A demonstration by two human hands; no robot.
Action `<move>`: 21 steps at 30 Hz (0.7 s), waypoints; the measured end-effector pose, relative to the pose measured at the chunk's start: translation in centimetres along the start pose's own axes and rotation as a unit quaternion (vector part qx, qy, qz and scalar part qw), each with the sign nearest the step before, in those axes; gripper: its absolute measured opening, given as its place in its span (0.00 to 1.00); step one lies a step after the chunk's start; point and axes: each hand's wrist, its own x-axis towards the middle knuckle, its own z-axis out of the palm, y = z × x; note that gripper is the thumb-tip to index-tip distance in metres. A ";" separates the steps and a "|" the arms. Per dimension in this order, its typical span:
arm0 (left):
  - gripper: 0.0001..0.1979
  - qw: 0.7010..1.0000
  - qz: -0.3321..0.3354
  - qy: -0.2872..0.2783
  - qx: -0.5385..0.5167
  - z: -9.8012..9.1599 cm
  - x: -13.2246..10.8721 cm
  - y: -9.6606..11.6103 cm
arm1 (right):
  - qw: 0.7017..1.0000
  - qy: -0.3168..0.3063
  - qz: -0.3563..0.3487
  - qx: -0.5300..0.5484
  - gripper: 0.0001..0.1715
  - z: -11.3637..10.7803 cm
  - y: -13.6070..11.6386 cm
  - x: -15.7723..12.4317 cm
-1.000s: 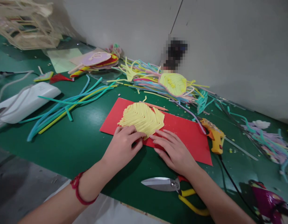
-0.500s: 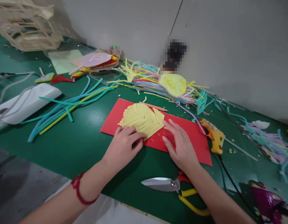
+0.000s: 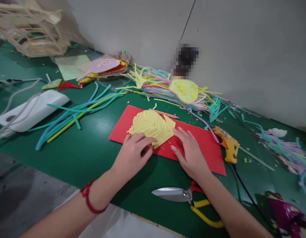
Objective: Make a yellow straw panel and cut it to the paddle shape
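A yellow leaf-shaped piece [image 3: 151,125] made of slanting soft strips lies on a red board [image 3: 207,150]. My left hand [image 3: 134,152] is at its lower edge, fingers curled and thumb and forefinger pinched on the bottom corner. Just what the fingertips grip is partly hidden. To the right, my right hand [image 3: 189,150] rests over the board with fingers stretched out and thumb apart, its fingertips by the piece's right edge. An orange pencil-like stick [image 3: 169,114] lies along the piece's top edge. Scissors [image 3: 177,195] with red and yellow handles lie below my right wrist.
A yellow glue gun [image 3: 229,147] lies right of the board, its cord running forward. Behind are a heap of coloured strips [image 3: 157,84] and a round yellow piece [image 3: 184,91]. At left are loose blue strips [image 3: 68,114] and a white power strip [image 3: 41,107].
The view has shifted slightly, so things at left appear a little further right. Both hands keep nearly the same pose at the yellow piece.
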 end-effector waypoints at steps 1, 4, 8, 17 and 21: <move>0.10 1.000 -0.011 0.011 -0.001 0.0 0.0 0.0 | 1.000 0.000 0.008 0.002 0.22 0.0 0.1 0.0; 0.09 0.996 -0.062 0.058 -0.001 -0.3 0.0 -0.1 | 0.998 0.015 0.061 0.014 0.20 0.1 0.6 0.2; 0.11 0.988 -0.123 0.094 0.013 -1.1 0.4 -0.9 | 0.992 0.009 0.122 0.017 0.21 -0.3 1.1 0.8; 0.21 0.986 -0.168 0.016 0.008 -2.1 1.2 -2.8 | 0.941 0.025 0.248 0.228 0.17 -0.4 0.3 3.2; 0.25 0.961 -0.203 0.039 -0.185 -1.5 2.4 -3.5 | 0.913 0.044 0.296 0.279 0.15 -0.3 0.1 3.9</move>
